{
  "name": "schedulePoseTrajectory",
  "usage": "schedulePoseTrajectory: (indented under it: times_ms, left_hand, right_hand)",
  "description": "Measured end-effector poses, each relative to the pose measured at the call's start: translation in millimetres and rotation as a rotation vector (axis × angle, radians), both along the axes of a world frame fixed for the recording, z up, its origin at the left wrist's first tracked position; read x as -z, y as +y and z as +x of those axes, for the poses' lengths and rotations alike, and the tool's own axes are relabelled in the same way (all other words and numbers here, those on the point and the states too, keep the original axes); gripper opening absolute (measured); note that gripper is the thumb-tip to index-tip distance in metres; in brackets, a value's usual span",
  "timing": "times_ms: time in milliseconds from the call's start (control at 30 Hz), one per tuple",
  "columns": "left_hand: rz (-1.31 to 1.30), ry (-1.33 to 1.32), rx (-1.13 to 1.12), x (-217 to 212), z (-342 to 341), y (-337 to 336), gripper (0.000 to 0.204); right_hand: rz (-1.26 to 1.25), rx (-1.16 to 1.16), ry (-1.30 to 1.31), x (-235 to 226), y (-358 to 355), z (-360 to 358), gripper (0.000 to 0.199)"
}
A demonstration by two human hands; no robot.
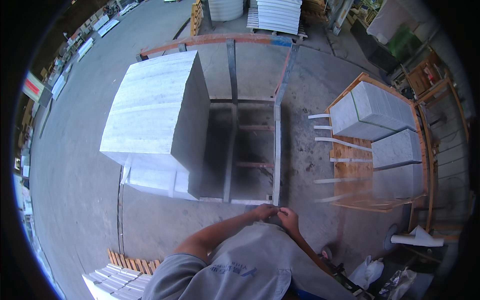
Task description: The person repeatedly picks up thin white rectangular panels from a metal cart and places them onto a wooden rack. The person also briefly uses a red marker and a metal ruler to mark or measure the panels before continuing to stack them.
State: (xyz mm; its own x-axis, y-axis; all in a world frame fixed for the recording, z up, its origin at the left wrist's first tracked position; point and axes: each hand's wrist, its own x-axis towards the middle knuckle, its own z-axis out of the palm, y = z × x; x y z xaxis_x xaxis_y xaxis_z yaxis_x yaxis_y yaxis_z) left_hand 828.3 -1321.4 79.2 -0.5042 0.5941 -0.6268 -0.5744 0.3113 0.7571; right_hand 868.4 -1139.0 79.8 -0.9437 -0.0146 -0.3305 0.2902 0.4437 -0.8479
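Note:
My left hand and my right hand meet fingertip to fingertip in front of my chest, just below the near corner of a grey metal rack. The fingers of both hands are bunched together. Whether something small lies between them is too small to tell. A tall stack of white stone slabs stands upright in the left half of the rack. The right half of the rack shows its bare crossbars and the floor.
To the right, a wooden crate holds grey stone tiles with white straps sticking out on its left. More white tiles on a pallet lie at lower left. A white roll and plastic bags lie at lower right on the concrete floor.

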Motion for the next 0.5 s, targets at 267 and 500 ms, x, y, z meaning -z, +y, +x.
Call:
schedulePoseTrajectory:
  times_ms: [267,500]
  left_hand:
    - [0.047,0.508,0.107,28,8,-14,0.036]
    - [-0.067,0.557,0.241,32,1,-11,0.041]
  right_hand:
    - [-0.166,0.039,-0.230,23,1,-1,0.029]
    - [-0.280,0.026,-0.450,-16,-5,-5,0.026]
